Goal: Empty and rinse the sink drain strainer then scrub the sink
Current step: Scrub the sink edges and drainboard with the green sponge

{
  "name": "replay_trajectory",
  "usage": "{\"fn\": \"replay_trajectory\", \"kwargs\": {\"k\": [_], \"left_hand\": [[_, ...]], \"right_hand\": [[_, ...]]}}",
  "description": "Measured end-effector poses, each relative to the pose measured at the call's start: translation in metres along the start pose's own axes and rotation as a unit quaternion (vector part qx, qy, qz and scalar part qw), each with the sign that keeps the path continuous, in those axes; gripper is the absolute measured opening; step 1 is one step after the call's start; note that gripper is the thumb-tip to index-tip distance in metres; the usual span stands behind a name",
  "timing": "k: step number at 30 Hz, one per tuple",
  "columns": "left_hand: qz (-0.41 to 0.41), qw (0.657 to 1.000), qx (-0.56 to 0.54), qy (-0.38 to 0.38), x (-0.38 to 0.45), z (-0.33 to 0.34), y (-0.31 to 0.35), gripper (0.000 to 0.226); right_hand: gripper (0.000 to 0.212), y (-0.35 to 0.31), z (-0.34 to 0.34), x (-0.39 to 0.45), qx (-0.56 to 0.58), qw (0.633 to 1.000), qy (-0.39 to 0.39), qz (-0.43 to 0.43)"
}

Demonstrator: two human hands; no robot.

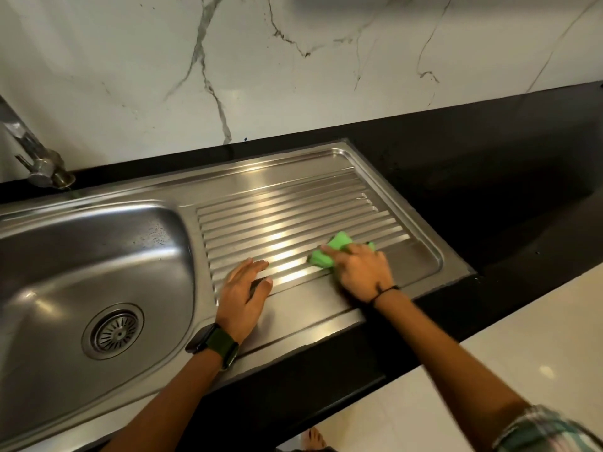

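Note:
A stainless steel sink [98,256] fills the left, its round drain strainer [114,331] seated in the bowl's floor. To the right lies the ribbed steel drainboard [287,216]. My right hand [359,272] grips a green sponge [329,251] and presses it onto the drainboard's near right ribs. My left hand [243,295] rests flat on the drainboard's near left edge, fingers straight, holding nothing. A dark watch sits on my left wrist.
A steel tap [36,158] stands at the back left against the marble wall. Black countertop [489,177] surrounds the sink to the right and front. Light floor tiles [489,370] and a bare foot [313,438] show below the counter edge.

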State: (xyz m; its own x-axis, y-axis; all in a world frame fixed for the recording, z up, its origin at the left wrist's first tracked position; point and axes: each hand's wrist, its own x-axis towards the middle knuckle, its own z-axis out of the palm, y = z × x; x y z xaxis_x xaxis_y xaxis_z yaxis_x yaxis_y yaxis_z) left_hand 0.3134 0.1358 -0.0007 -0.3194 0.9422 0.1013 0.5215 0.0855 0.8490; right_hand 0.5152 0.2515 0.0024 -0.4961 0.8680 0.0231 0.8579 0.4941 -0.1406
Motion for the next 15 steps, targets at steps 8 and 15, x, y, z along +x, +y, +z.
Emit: {"fn": "replay_trajectory", "kwargs": {"k": [8, 15], "left_hand": [[-0.013, 0.999, -0.039, -0.027, -0.015, -0.006, 0.006, 0.04], [-0.013, 0.992, 0.125, -0.014, -0.023, -0.008, 0.007, 0.045]], "right_hand": [[0.046, 0.091, -0.009, 0.012, -0.026, 0.98, 0.005, 0.197], [0.047, -0.037, 0.004, -0.038, -0.006, 0.998, -0.005, 0.057]]}}
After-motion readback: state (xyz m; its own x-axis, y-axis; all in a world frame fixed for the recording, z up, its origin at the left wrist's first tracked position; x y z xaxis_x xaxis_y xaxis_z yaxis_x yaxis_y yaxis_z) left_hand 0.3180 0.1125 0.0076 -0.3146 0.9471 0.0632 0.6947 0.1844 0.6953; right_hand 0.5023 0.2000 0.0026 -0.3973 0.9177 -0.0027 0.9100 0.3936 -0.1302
